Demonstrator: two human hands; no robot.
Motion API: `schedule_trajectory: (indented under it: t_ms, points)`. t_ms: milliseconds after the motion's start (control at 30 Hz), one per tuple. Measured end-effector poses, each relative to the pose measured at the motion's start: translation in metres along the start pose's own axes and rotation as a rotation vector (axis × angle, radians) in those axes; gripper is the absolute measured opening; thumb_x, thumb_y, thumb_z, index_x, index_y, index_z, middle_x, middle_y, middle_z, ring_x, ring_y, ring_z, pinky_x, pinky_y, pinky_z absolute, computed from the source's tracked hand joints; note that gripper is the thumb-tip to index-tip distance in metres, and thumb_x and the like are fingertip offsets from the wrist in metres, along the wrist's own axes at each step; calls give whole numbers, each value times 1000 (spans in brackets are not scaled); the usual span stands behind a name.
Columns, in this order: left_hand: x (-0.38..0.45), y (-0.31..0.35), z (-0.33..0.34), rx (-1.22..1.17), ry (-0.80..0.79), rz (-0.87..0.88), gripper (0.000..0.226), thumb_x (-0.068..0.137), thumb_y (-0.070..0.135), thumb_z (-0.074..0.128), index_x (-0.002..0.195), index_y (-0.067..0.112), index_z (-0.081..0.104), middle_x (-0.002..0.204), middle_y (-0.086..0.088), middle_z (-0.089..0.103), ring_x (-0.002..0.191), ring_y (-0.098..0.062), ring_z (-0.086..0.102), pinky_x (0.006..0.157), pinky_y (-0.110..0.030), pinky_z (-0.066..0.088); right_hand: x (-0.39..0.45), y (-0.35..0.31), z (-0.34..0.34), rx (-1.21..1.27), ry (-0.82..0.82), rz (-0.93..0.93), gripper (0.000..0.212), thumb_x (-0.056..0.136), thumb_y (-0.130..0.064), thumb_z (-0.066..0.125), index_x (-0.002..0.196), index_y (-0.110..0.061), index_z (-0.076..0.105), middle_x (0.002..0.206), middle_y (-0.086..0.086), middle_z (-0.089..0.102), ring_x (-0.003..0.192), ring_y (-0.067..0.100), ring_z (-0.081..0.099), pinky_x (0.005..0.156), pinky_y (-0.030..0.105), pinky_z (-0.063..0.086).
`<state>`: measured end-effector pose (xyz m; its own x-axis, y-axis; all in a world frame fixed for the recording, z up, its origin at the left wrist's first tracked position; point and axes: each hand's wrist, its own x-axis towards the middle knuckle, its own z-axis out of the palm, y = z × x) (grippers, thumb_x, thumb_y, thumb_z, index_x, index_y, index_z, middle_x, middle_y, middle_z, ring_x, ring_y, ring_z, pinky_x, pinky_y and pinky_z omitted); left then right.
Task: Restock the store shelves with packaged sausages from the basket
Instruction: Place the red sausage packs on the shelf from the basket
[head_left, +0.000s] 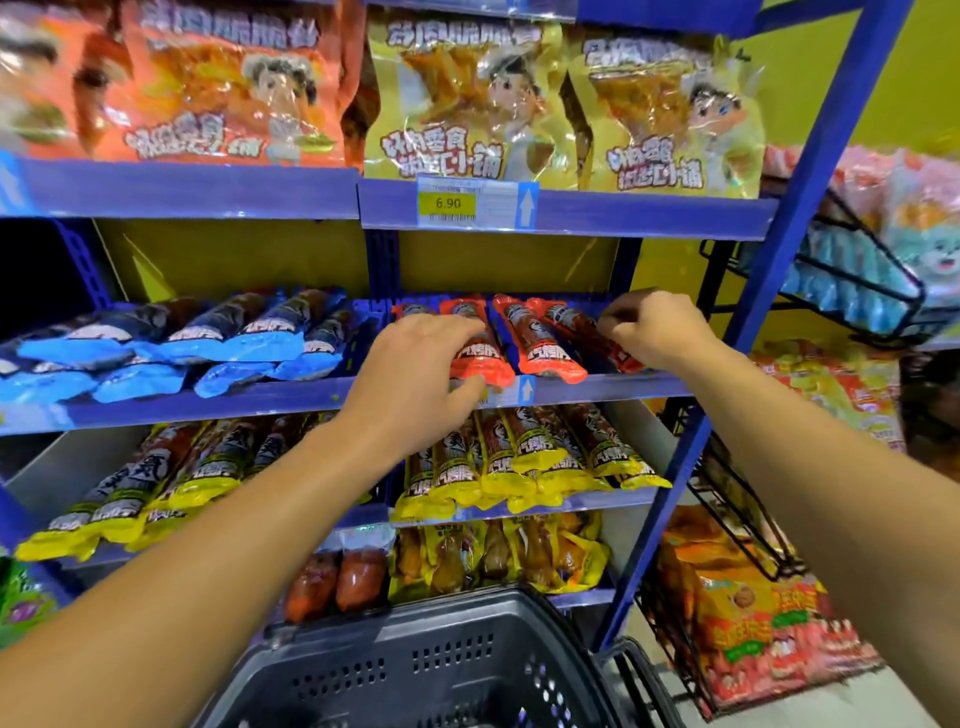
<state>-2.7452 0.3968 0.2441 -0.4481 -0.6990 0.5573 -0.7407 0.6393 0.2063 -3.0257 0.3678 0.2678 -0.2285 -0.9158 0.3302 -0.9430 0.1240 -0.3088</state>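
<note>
Head view of a blue metal store shelving unit with both bare arms reaching forward. The left hand is lying over a red plastic-wrapped sausage packet on the middle shelf, its fingers curving across the top of the packet and its thumb lying along the packet's front end at the shelf lip. The right hand is reaching to the rightmost red sausage packet in the same row, its fingers curled and pinching the wrapper. A further red sausage packet is lying between these two, its front end overhanging the shelf edge. The white characters printed on the red wrappers are too blurred to read.

Left of the red row, blue-wrapped sausage packets are lying stacked on the same shelf. On the shelf below, yellow-ended sausage packets are lying in rows. On the upper shelf, orange snack bags and yellow snack bags bearing cartoon figures are standing upright. A yellow price label on that shelf's edge is reading "6.90", beside a white upward arrow.

A dark grey perforated plastic basket is sitting at the lower edge of the view, beneath the arms; its contents are not showing.
</note>
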Motion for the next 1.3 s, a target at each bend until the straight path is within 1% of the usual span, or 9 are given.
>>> schedule_trajectory:
  t_ms: [167, 267, 333, 400, 533, 700, 867, 1100, 1300]
  points:
    - [8, -2, 10, 64, -24, 5, 51, 87, 36, 64, 134, 17, 56, 134, -4, 60, 123, -29, 51, 106, -47, 36, -22, 18, -17, 212, 104, -28, 29, 96, -37, 53, 116, -25, 70, 120, 3, 69, 112, 26, 60, 83, 30, 42]
    - [9, -2, 14, 136, -36, -16, 51, 89, 42, 59, 135, 21, 55, 133, -2, 60, 121, -30, 51, 106, -48, 35, -36, 26, -19, 221, -105, -50, 44, 92, -45, 58, 132, -28, 59, 133, -2, 61, 121, 20, 56, 101, 35, 44]
    - [8, -2, 16, 168, -43, -21, 51, 89, 45, 57, 136, 23, 55, 135, -2, 60, 121, -30, 51, 106, -48, 34, -41, 28, -16, 156, -176, -75, 54, 89, -47, 62, 139, -28, 52, 137, -2, 57, 122, 19, 55, 96, 29, 41]
    - [9, -2, 16, 175, -57, -17, 51, 90, 47, 56, 135, 25, 56, 136, 0, 59, 122, -29, 51, 106, -47, 34, -44, 26, -13, 131, -141, -103, 56, 88, -48, 64, 139, -28, 51, 136, -2, 58, 119, 16, 55, 88, 24, 36]
    - [12, 0, 15, 158, -48, 5, 51, 91, 50, 55, 135, 26, 57, 136, 2, 60, 124, -27, 52, 108, -47, 34, -50, 18, -2, 206, -84, -111, 57, 86, -53, 63, 137, -29, 52, 134, -2, 59, 108, 11, 52, 82, 25, 36]
    - [24, 12, 20, 108, -64, 65, 53, 91, 49, 57, 139, 26, 52, 139, 1, 57, 127, -27, 50, 106, -47, 37, -52, 12, 4, 266, -122, -136, 61, 87, -56, 60, 141, -28, 49, 137, -4, 56, 118, 13, 53, 88, 24, 37]
    - [41, 29, 27, 108, -138, 108, 52, 93, 50, 54, 142, 32, 48, 141, 2, 56, 130, -26, 48, 104, -48, 40, -52, 12, 0, 295, -151, -196, 50, 96, -42, 56, 143, -25, 49, 145, -5, 50, 133, 12, 44, 101, 23, 32]
    - [47, 34, 31, 119, -125, 88, 36, 94, 42, 57, 125, 27, 65, 109, -6, 73, 107, -31, 62, 92, -42, 47, -58, 15, 5, 285, -62, -244, 43, 95, -35, 60, 136, -25, 56, 138, -3, 55, 127, 14, 49, 97, 22, 33]
    - [46, 34, 35, 112, -96, 84, 36, 93, 44, 58, 125, 28, 65, 107, -5, 73, 106, -30, 62, 88, -41, 46, -59, 14, 8, 279, -20, -243, 43, 93, -34, 63, 135, -27, 57, 137, -4, 56, 126, 14, 50, 98, 24, 36]
